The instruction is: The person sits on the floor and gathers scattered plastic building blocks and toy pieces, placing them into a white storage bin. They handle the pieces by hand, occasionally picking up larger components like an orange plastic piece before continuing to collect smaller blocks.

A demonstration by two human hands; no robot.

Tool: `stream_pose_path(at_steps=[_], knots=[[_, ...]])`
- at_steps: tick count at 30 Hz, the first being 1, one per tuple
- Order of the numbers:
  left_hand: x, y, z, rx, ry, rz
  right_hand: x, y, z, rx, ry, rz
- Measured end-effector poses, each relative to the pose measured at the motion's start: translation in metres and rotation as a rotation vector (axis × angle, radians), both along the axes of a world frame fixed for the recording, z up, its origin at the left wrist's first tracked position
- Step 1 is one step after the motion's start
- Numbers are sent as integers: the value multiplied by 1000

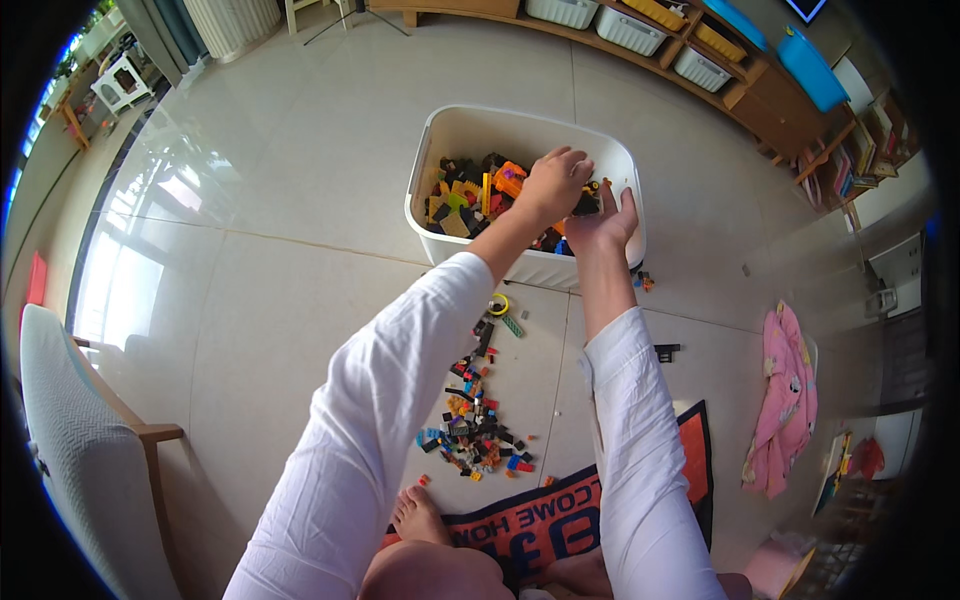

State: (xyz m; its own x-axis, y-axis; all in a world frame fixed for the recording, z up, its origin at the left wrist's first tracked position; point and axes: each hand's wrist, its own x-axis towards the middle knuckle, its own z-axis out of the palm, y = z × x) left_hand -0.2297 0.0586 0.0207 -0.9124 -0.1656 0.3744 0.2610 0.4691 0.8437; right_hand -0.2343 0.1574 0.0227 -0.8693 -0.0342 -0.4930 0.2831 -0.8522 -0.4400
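Note:
A white plastic storage bin (450,124) stands on the floor before me, part filled with mixed toy building bricks (465,195). Over its right half is my left hand (556,184), palm down, with its fingers pointing right and their undersides hidden. My right hand (606,225) is close beside it at the bin's front right, palm turned up and fingers curved apart. A dark toy piece (587,204) shows between the two hands; whether either one holds it is unclear. An orange toy piece (510,180) lies on the pile left of my hands.
Loose bricks (480,435) lie scattered on the tiled floor between my arms. A red doormat (517,517) with lettering lies by my bare foot (420,516). Pink cloth (784,401) rests at right, a padded chair (82,442) stands at left, and a wooden shelf (675,56) runs behind.

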Motion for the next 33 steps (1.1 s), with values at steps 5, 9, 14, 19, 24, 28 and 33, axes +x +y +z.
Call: stream_pose_path(at_steps=[5, 9, 14, 19, 24, 28, 33], knots=[[47, -35, -9, -106, -58, -88, 35, 8, -1, 404, 215, 17], [143, -63, -33, -64, 309, 184, 100, 30, -34, 913, 789, -86], [229, -104, -185, -260, -190, 471, 162, 75, -152, 1445, 881, 344], [218, -85, -230, -510, -361, 217, 157, 51, -198, 1809, 1046, 579], [227, -73, -224, -401, -287, -181, 166, 41, -209, 1781, 1247, 937], [289, -57, -191, -379, -336, -339, 209, 81, -179, 1615, 1346, 1126], [394, -7, -169, -740, -390, -560, 299, 161, -178, 1607, 1451, 1423]])
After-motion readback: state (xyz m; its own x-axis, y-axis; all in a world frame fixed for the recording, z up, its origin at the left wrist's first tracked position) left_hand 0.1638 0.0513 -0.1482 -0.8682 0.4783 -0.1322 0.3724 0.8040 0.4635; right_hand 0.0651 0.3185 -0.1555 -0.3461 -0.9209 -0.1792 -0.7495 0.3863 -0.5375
